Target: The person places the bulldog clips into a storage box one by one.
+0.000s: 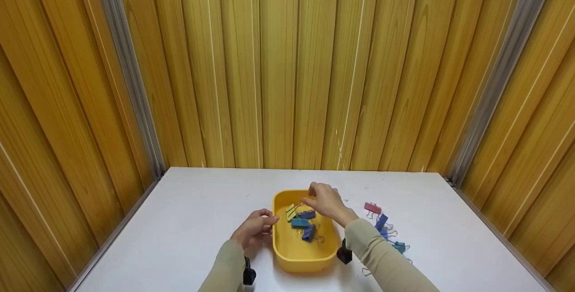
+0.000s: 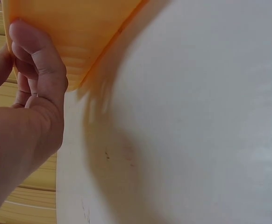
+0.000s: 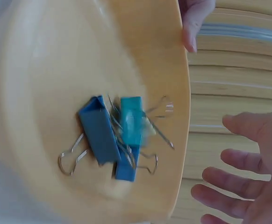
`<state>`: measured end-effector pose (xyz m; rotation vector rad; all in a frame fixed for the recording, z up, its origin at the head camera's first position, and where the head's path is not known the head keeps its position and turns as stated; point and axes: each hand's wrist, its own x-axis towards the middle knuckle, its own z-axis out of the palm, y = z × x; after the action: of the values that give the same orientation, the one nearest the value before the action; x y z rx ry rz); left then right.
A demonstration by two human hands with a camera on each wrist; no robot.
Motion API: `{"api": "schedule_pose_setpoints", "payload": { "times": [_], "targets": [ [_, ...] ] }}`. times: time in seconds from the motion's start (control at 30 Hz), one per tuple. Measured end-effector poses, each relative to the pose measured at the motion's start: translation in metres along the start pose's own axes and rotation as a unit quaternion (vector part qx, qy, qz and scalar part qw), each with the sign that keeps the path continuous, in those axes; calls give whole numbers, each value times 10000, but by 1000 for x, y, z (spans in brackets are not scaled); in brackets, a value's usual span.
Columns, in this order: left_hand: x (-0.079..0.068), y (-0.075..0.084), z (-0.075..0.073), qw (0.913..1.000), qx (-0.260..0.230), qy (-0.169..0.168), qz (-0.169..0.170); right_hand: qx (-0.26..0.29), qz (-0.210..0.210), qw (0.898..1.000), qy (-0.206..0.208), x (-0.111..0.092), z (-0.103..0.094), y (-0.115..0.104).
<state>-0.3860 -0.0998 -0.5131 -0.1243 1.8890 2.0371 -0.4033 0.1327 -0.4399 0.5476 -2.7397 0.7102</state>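
A yellow plastic tub [image 1: 305,265] stands on the white table with several binder clips inside. In the head view these are a yellow binder clip [image 1: 291,212], a teal binder clip [image 1: 299,223] and blue ones, one a dark blue binder clip [image 1: 308,233] nearest me. My left hand [image 1: 257,227] pinches the tub's left rim; its curled fingers [image 2: 49,70] lie against the outer wall in the left wrist view. Over the tub's far right part hovers my right hand [image 1: 328,200]. The right wrist view shows its fingers [image 3: 229,182] spread and holding nothing.
Right of the tub, more binder clips lie loose on the table [image 1: 202,220]: a red binder clip [image 1: 372,207], a blue binder clip [image 1: 381,222] and a teal binder clip [image 1: 399,247] among them. My right forearm partly hides this group. Wood-patterned walls [image 1: 278,67] enclose the table.
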Motion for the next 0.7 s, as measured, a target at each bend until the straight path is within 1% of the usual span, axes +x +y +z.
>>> {"api": "schedule_pose_setpoints", "payload": {
  "times": [0.17,0.23,0.33,0.43,0.53,0.63,0.7],
  "targets": [
    [0,0,0,10000,7,35,-60,38,421,9977,530,-11,-18,26],
    [-1,1,-1,10000,29,50,-57,23,487,9969,619,-17,-26,39],
    [-2,3,-1,9999,70,85,-43,-43,440,9966,689,-26,-38,59],
    [-2,4,-1,9999,84,102,-52,-68,423,9968,672,-36,-49,78],
    [-3,4,0,9998,60,127,-132,-60,552,9967,587,-47,-57,95],
    [-3,3,0,9997,56,166,-188,20,749,9964,407,-58,-63,107],
    [-3,2,0,9997,50,139,-177,143,727,9971,190,-64,-66,114]
  ]
}}
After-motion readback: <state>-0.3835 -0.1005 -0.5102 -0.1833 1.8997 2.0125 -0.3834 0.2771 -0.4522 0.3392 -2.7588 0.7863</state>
